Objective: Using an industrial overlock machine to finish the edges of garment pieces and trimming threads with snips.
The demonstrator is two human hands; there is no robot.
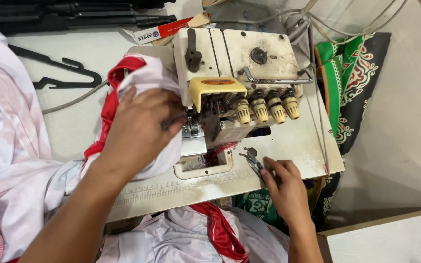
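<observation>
The white and red cloth (144, 78) sits bunched at the needle of the sewing machine (230, 73). The left hand (140, 129) presses flat on it, fingers spread. The right hand (283, 182) pinches small snips (252, 160) on the machine table (298, 141). More cloth hangs below, so sewing looks partly done.

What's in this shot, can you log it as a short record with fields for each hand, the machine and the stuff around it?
left hand: pressing white and red fabric against the needle area
right hand: fingertips on small thread snips lying on the machine bed
machine: cream overlock sewing machine, four yellowish tension knobs
nearby: black hanger, green patterned cloth
</observation>
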